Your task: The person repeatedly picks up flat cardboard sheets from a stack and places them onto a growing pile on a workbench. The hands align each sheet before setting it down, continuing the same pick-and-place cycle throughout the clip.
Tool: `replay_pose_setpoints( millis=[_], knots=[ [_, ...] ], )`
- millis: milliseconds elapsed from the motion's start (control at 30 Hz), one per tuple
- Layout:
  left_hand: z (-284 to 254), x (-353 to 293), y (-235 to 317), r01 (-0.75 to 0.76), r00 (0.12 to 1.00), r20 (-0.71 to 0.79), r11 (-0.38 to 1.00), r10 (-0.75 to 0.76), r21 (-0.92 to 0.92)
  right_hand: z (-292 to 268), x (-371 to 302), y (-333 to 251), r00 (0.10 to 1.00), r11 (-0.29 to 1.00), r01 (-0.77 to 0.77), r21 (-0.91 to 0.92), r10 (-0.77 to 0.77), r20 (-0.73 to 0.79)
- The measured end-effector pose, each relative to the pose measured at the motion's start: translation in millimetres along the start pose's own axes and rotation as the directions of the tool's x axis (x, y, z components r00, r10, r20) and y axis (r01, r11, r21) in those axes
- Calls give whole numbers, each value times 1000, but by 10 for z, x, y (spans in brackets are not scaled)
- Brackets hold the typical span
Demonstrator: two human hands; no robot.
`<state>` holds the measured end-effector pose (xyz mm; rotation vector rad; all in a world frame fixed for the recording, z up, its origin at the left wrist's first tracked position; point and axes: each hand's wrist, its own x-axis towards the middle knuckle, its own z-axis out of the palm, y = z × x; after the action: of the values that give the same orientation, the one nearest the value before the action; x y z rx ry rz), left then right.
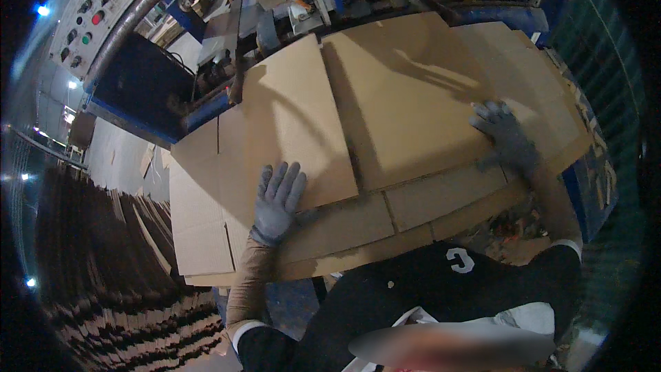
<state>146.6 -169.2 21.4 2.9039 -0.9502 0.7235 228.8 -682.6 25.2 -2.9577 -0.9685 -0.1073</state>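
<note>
My left hand, in a grey work glove, lies palm down with its fingers stretched out near the lower edge of a brown cardboard panel. My right hand, gloved the same way, rests with spread fingers on the right side of a wider cardboard panel. A narrow gap runs between these two panels. Both lie on top of larger creased and slotted cardboard, which reaches out to the left and toward me. Neither hand grips anything.
Beyond the cardboard stands a blue machine with metal rollers and brackets. Its control panel, with knobs and buttons, is at the upper left. Stacked cardboard fills the lower left. Cardboard scraps lie along the right edge.
</note>
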Motion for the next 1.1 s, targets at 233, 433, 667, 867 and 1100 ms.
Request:
replay_pose_setpoints(
  millis=[233,433,667,867,1100],
  knots=[
    [248,327,-373,-22,987,-152,990,43,138,-49,572,208,996,992,-88,87,89,-3],
    [666,1131,-940,122,991,-84,960,-104,250,268,1339,566,961,990,-132,42,138,-238],
    [260,998,-929,434,871,-321,888,-371,151,350,1317,336,904,948,-319,4,306,-299],
    [-360,-1618,-793,952,282,-521,304,-806,45,45,-626,180,432,470,-877,100,862,-264],
    [-414,-2598,-837,988,-154,-381,-150,-912,-38,387,-970,-121,359,376,-926,-25,861,-360]
  ],
)
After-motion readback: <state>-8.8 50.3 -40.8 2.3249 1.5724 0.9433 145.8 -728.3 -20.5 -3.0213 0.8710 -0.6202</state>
